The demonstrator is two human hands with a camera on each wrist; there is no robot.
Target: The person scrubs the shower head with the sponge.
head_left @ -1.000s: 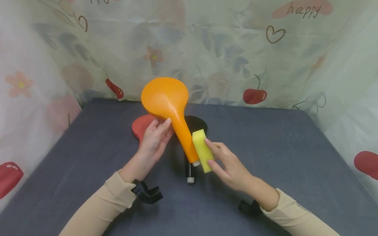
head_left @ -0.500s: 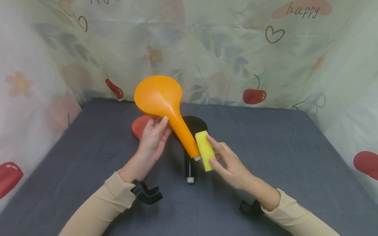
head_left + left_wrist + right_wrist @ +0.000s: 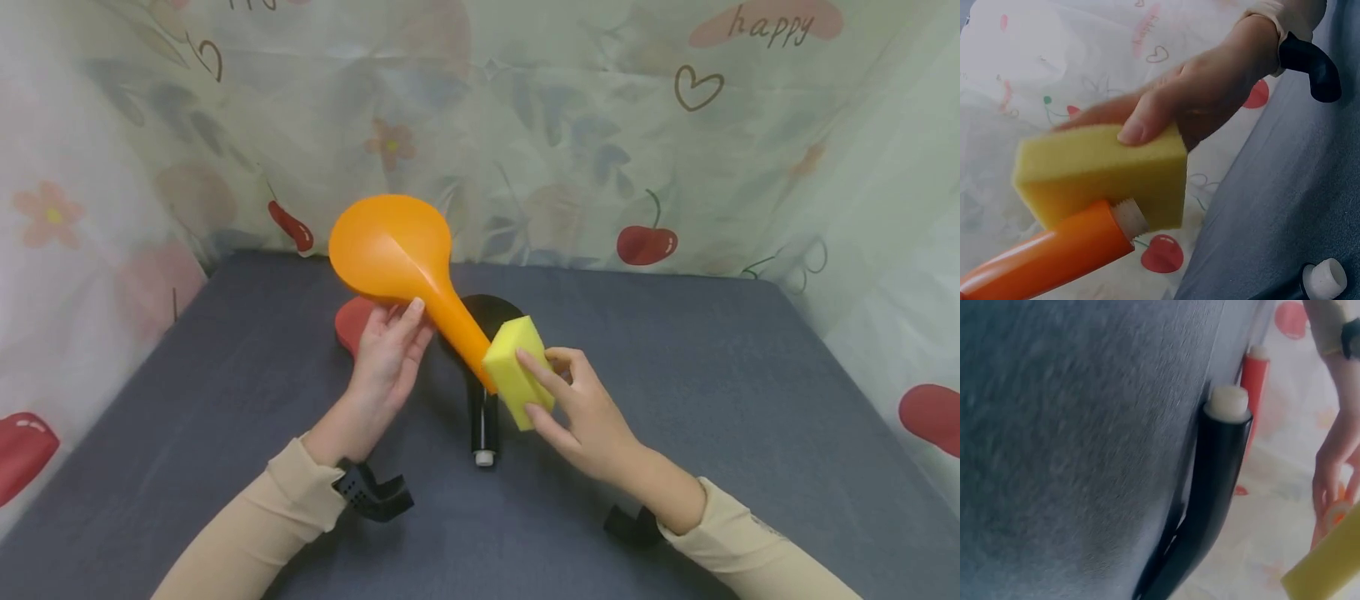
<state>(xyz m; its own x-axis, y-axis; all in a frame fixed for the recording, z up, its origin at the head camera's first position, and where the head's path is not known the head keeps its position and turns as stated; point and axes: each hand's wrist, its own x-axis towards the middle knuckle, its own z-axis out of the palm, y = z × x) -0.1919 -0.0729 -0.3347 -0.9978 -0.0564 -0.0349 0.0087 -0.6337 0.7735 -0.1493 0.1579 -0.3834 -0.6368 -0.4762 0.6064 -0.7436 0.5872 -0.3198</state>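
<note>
My left hand (image 3: 387,354) holds an orange shower head (image 3: 390,246) up over the table, thumb at its neck. Its handle slants down to the right. A yellow sponge (image 3: 517,375) is pinched between the thumb and fingers of my right hand (image 3: 596,421). In the head view the sponge covers the handle's lower end. From the left wrist, the orange handle (image 3: 1054,262) and its white threaded end (image 3: 1129,217) show right at the sponge's lower face. The right wrist view catches only a corner of the sponge (image 3: 1322,569).
Beneath the raised shower head, a black shower head (image 3: 483,425) lies on the dark grey table (image 3: 697,375), handle toward me. A red shower head (image 3: 352,321) lies left of it, mostly behind my left hand. Patterned cloth (image 3: 540,125) hangs at the back and sides.
The orange shower head has shifted left and tilted further. The sponge has turned and come over the handle's end, hiding the white thread from the head view.
</note>
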